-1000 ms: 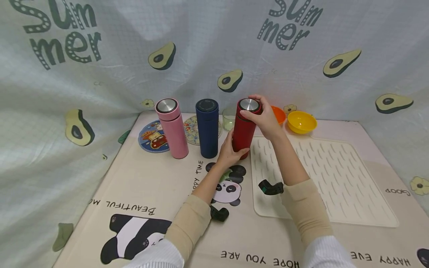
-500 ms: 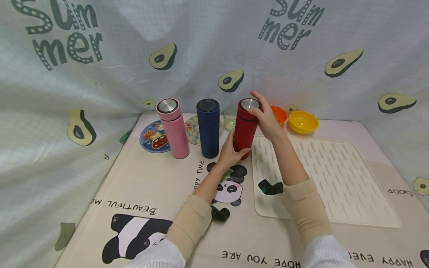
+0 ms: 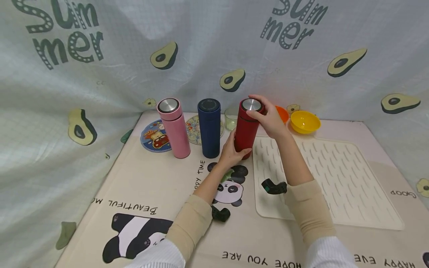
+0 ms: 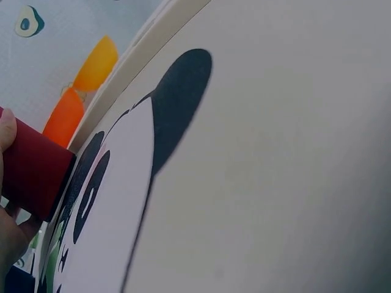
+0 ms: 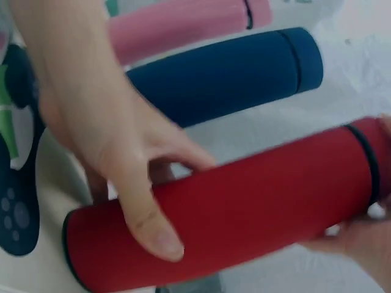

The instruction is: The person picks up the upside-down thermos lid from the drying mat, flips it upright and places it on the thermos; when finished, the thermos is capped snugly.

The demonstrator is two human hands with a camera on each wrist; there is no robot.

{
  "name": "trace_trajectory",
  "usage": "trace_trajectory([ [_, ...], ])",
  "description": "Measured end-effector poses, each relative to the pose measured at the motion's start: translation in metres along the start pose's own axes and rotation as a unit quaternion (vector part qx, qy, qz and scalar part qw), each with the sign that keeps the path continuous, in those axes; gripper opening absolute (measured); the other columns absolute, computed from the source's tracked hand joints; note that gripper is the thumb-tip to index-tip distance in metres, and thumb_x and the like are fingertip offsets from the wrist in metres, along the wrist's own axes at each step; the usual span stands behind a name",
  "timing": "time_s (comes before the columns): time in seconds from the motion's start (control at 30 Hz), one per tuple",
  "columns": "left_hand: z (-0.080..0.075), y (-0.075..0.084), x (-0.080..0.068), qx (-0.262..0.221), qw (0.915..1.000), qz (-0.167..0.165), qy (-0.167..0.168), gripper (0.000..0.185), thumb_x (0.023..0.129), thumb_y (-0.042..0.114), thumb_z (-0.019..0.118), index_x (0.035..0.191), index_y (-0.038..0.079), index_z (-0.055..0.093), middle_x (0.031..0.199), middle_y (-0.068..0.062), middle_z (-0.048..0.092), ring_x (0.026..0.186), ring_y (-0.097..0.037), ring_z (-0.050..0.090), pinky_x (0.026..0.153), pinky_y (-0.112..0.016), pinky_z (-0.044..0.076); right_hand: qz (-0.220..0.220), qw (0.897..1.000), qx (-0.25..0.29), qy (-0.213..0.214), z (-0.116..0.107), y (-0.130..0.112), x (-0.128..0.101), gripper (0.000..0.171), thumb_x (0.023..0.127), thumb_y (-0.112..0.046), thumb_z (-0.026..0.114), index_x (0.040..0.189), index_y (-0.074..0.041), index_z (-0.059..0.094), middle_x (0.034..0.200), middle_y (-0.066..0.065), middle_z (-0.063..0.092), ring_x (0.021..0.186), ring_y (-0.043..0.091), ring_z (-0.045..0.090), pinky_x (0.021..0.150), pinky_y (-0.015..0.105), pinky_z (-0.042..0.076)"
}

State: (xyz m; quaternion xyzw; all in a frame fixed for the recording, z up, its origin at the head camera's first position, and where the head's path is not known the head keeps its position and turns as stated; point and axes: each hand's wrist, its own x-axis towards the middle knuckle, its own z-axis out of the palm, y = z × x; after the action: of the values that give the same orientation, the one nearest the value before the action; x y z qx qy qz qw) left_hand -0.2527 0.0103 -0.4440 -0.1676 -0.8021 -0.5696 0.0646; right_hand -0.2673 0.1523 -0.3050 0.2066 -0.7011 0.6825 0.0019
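A red thermos [image 3: 247,130] with a steel-topped lid stands upright on the table. Low on its body, my left hand [image 3: 231,152] grips it, thumb across the front. My right hand [image 3: 270,117] holds the lid [image 3: 252,105] at the top, thumb at the near side and fingers round the back. In the right wrist view the red thermos [image 5: 244,201] spans the picture, a dark ring between lid and body. Beside it to the left stand a navy thermos [image 3: 209,130] and a pink thermos [image 3: 175,130], both capped.
Behind the thermoses are a clear glass [image 3: 231,120], an orange bowl [image 3: 282,113] and a yellow bowl [image 3: 305,122]. Two round patterned mats [image 3: 155,139] lie behind at left. A cream ridged mat [image 3: 338,178] covers the right side. A printed curtain [image 3: 201,44] hangs behind.
The right fingers loosened and lifted a little from the red thermos's lid half a second ago, and now they hold round it again. The left hand keeps its hold.
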Motion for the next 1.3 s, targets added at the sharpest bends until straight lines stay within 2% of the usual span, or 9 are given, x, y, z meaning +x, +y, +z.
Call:
trace_trajectory([
  [0.13,0.000,-0.001,0.000,-0.002,1.0000,0.002,-0.001,0.084,0.077,0.023,0.074,0.142,0.019,0.021,0.132,-0.005,0.043,0.118,-0.018,0.045,0.097,-0.035,0.038,-0.009,0.999,-0.026,0.021,0.003,0.001,0.003,0.058,0.081,-0.014,0.068,0.130,-0.011,0.037,0.123,0.011,0.041,0.102,0.022,0.049,0.083,0.030,0.048],
  [0.23,-0.001,-0.002,0.001,0.002,1.0000,0.001,-0.004,0.084,0.077,0.024,0.074,0.142,0.020,0.021,0.132,-0.004,0.043,0.118,-0.018,0.045,0.097,-0.035,0.038,0.000,1.000,0.022,-0.002,0.000,0.002,0.002,0.061,0.085,-0.008,0.058,0.139,-0.009,0.031,0.128,0.013,0.039,0.105,0.022,0.047,0.085,0.029,0.047],
  [0.33,-0.002,-0.002,0.000,0.005,1.0000,-0.001,-0.003,0.084,0.077,0.024,0.074,0.142,0.020,0.021,0.132,-0.005,0.044,0.118,-0.018,0.045,0.098,-0.037,0.038,0.009,0.998,0.063,-0.016,-0.003,0.003,0.001,0.052,0.086,0.000,0.053,0.135,-0.004,0.038,0.123,0.013,0.046,0.103,0.023,0.048,0.085,0.026,0.047],
  [0.43,-0.002,0.000,0.000,0.006,1.0000,-0.002,-0.003,0.084,0.078,0.023,0.073,0.142,0.020,0.021,0.132,-0.005,0.043,0.118,-0.019,0.045,0.098,-0.037,0.037,0.013,0.999,0.050,-0.006,-0.004,0.002,0.001,0.045,0.084,-0.002,0.061,0.127,-0.004,0.046,0.115,0.009,0.052,0.100,0.022,0.051,0.082,0.026,0.048],
  [0.63,-0.002,0.001,0.001,0.008,0.9999,-0.007,-0.003,0.084,0.077,0.021,0.073,0.142,0.019,0.021,0.132,-0.004,0.043,0.118,-0.017,0.044,0.098,-0.035,0.037,0.021,0.998,0.050,-0.014,-0.003,0.002,-0.001,0.055,0.085,-0.001,0.059,0.135,-0.005,0.038,0.120,0.011,0.048,0.105,0.023,0.049,0.086,0.027,0.047],
  [0.83,-0.001,0.001,0.001,0.009,0.9999,-0.006,-0.006,0.084,0.077,0.021,0.074,0.142,0.018,0.021,0.131,-0.005,0.044,0.117,-0.018,0.045,0.097,-0.035,0.038,-0.003,0.999,0.013,0.036,0.001,0.008,0.001,0.048,0.078,-0.004,0.069,0.119,-0.006,0.044,0.114,0.010,0.049,0.101,0.023,0.050,0.082,0.028,0.048],
  [1.07,-0.002,0.003,0.000,0.011,0.9997,-0.018,-0.008,0.085,0.077,0.023,0.075,0.142,0.021,0.021,0.132,-0.004,0.043,0.118,-0.018,0.045,0.098,-0.036,0.037,0.005,1.000,0.030,-0.002,0.000,0.008,-0.001,0.049,0.083,-0.003,0.060,0.129,-0.004,0.044,0.117,0.011,0.050,0.103,0.023,0.048,0.084,0.027,0.047],
  [1.17,-0.002,0.002,0.000,0.015,0.9998,-0.011,-0.004,0.085,0.077,0.023,0.074,0.142,0.020,0.021,0.131,-0.005,0.043,0.117,-0.019,0.045,0.097,-0.037,0.038,0.001,0.999,0.035,0.018,0.003,0.008,0.000,0.045,0.081,-0.003,0.064,0.122,-0.003,0.046,0.114,0.011,0.051,0.101,0.023,0.050,0.082,0.027,0.048],
  [1.3,-0.001,0.001,0.000,0.023,0.9997,-0.003,-0.003,0.084,0.077,0.024,0.074,0.142,0.019,0.021,0.131,-0.005,0.043,0.117,-0.019,0.045,0.096,-0.036,0.039,0.003,0.997,0.004,0.071,0.010,0.009,0.003,0.050,0.077,-0.008,0.072,0.116,-0.007,0.041,0.113,0.009,0.049,0.099,0.022,0.050,0.080,0.029,0.048],
])
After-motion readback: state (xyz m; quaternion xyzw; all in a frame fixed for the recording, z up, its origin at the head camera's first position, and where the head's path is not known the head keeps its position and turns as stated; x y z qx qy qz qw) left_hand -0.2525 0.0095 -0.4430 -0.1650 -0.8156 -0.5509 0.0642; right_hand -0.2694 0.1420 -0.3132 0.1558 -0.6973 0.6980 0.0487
